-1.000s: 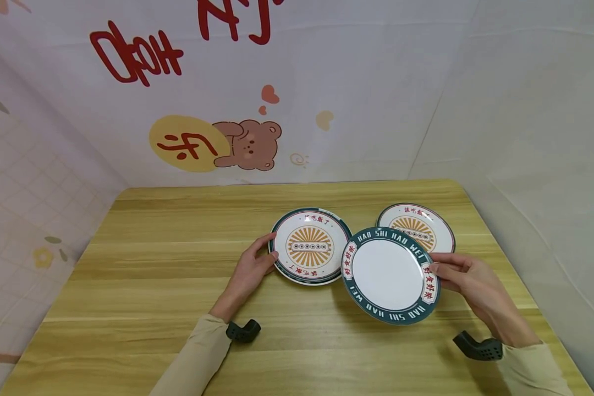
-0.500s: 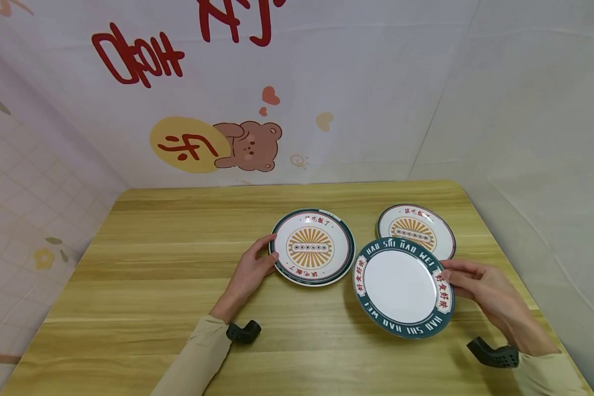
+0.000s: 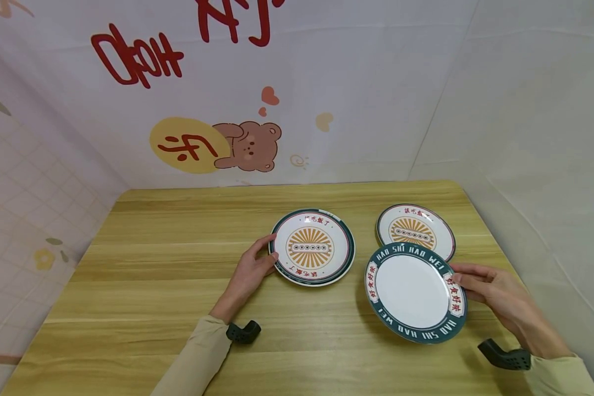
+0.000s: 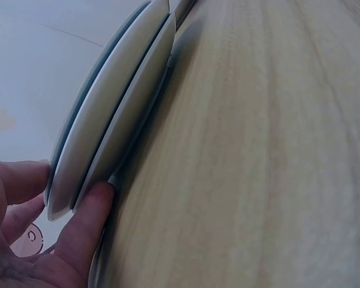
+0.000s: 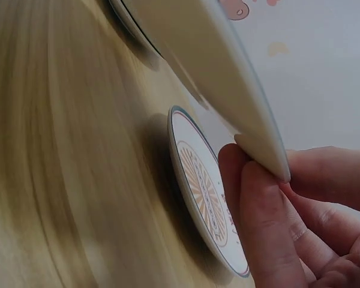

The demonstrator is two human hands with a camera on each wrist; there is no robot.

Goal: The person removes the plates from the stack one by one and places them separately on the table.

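My left hand [image 3: 249,269] grips the left rim of a small stack of white plates [image 3: 312,264] with green rims and an orange sunburst print. In the left wrist view the stacked plates [image 4: 102,120] show edge-on, with digits on both sides of the rim. My right hand [image 3: 495,294] pinches the right edge of a white plate [image 3: 413,294] with a wide green lettered rim. That plate is held tilted above the table, its pale underside [image 5: 228,84] visible in the right wrist view. It overlaps a sunburst plate [image 3: 416,217] lying behind it.
The wood-grain table [image 3: 178,231] meets a white printed backdrop [image 3: 351,82] at its back edge. A pale wall sheet [image 3: 539,165] runs along the right side, near my right hand. Dark wrist mounts [image 3: 244,331] sit on both wrists.
My right hand has carried the green-lettered plate to the right and nearer me, away from the stack, uncovering more of the sunburst plate behind. My left hand has stayed at the stack.
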